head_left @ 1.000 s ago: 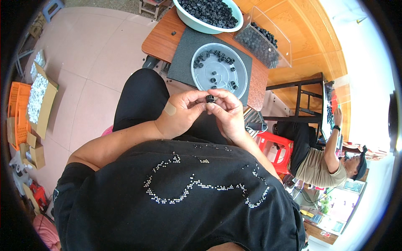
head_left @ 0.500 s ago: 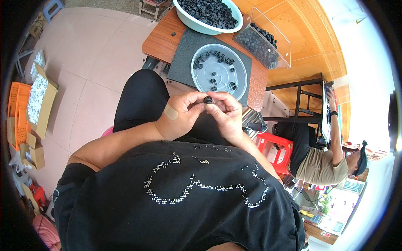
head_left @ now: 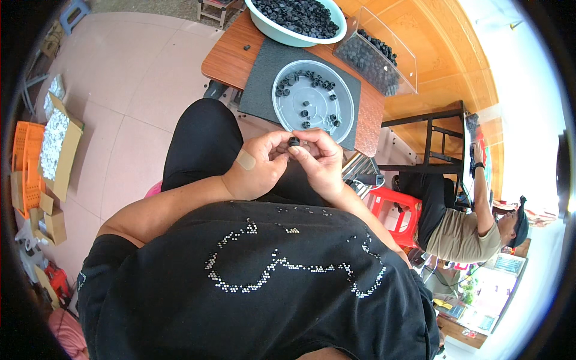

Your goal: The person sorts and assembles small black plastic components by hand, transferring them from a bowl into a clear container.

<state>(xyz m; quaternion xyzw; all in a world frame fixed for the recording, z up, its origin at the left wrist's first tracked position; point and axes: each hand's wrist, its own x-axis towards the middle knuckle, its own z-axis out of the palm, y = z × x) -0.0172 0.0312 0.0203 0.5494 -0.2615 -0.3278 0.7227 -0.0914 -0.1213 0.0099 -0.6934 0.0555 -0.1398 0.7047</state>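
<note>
Between my two hands, above my lap, is a small round black plastic part (head_left: 294,141), too small to tell its exact kind. My left hand (head_left: 258,163) has a tan plaster on its back; its thumb and forefinger pinch the part from the left. From the right, my right hand (head_left: 321,161) grips the same part with thumb and forefinger. Just beyond my hands stands a clear round plastic tub (head_left: 292,123) with several similar black parts scattered on its bottom. It rests on a dark grey mat (head_left: 255,96).
The brown table (head_left: 231,57) bears a pale green basin (head_left: 288,37) heaped with black parts and a clear box (head_left: 408,66) of more. At right, a person (head_left: 459,231) reaches toward a black-framed stand, near a red stool (head_left: 399,219). Cartons (head_left: 69,159) lie at left.
My hands and the black part have shifted very slightly to the left. Both hands keep their pinch on it. The co-worker's arm has moved a little.
</note>
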